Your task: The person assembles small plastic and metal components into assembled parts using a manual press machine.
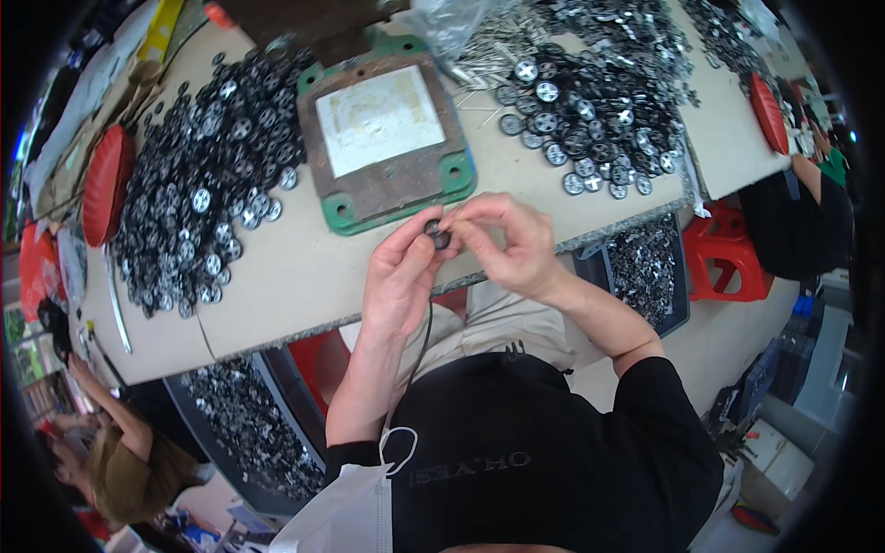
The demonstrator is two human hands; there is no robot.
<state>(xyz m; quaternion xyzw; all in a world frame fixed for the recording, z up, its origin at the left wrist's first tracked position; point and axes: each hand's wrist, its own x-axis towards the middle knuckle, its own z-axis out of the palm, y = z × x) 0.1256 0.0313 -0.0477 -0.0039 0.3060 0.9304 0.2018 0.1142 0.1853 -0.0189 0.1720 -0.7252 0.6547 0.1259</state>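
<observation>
Near the table's front edge, my left hand (pixel 398 281) is closed on a small dark wheel (pixel 433 227) between thumb and fingers. The fingertips of my right hand (pixel 513 241) pinch together right beside that wheel; whatever lies between them is too small to tell. Just beyond both hands rests a green and brown metal base (pixel 392 180) with a white plate (pixel 379 120) on top. A large heap of black wheels with silver hubs (pixel 207 175) spreads to the left. Another heap of such wheels (pixel 590 124) lies to the right, next to a pile of thin metal pins (pixel 498 51).
Red scalloped dishes stand at the left (pixel 108 186) and far right (pixel 768 113). Dark bins of small parts sit below the edge, left (pixel 249 429) and right (pixel 643 267). A red stool (pixel 726 253) is at the right. Other people work at both sides.
</observation>
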